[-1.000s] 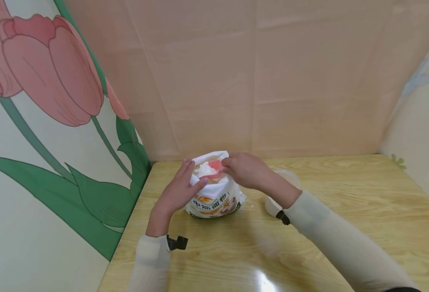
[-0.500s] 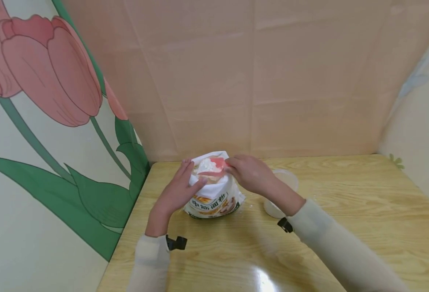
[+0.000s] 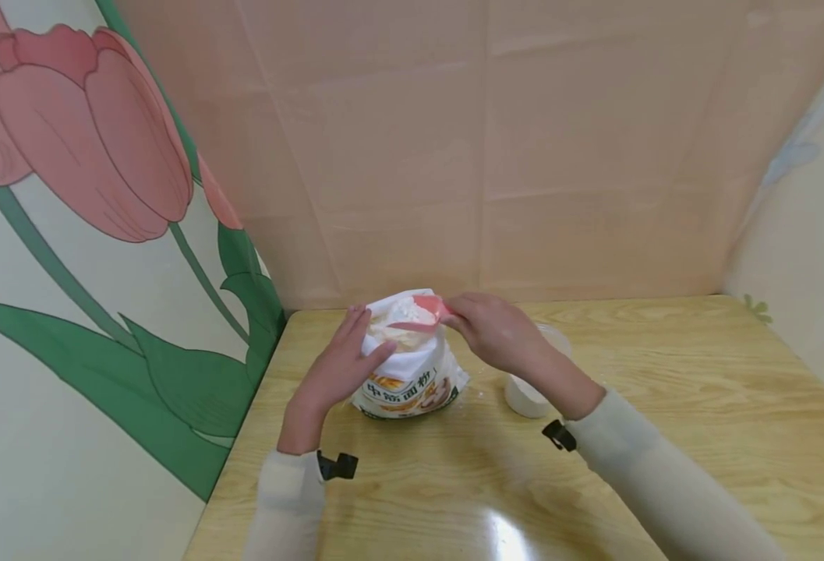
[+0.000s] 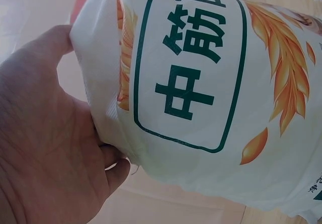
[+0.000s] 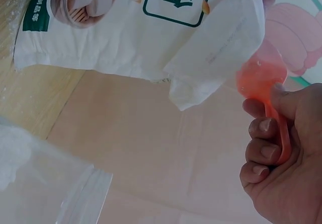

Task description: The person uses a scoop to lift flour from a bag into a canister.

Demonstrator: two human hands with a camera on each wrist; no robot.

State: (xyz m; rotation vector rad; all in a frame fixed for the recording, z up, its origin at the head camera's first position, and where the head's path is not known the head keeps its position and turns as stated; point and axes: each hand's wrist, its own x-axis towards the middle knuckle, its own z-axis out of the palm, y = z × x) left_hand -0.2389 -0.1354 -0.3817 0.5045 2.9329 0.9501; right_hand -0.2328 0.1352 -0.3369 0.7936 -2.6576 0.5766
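A white flour bag (image 3: pixel 408 393) with green lettering and wheat pictures stands upright on the table, its mouth folded out. My left hand (image 3: pixel 334 360) holds the bag's left side at the rim; in the left wrist view its thumb lies at the folded edge (image 4: pixel 95 58) and its fingers bend round the side. In my right hand (image 3: pixel 499 331) is a pink scoop (image 3: pixel 417 315), heaped with white flour, at the bag's mouth. The right wrist view shows the fingers wrapped round the scoop's handle (image 5: pixel 283 138), with the bowl just past the bag's rim.
A clear plastic tub (image 3: pixel 526 399) with white powder inside stands right of the bag, partly behind my right forearm. Spilled flour specks lie between them on the wooden table (image 3: pixel 664 405). A pinkish cloth (image 3: pixel 559 156) hangs behind, and a tulip-painted wall (image 3: pixel 89 140) rises at left.
My right hand has drawn the loaded scoop up and slightly right, from inside the bag to its mouth. The left hand keeps its hold on the rim.
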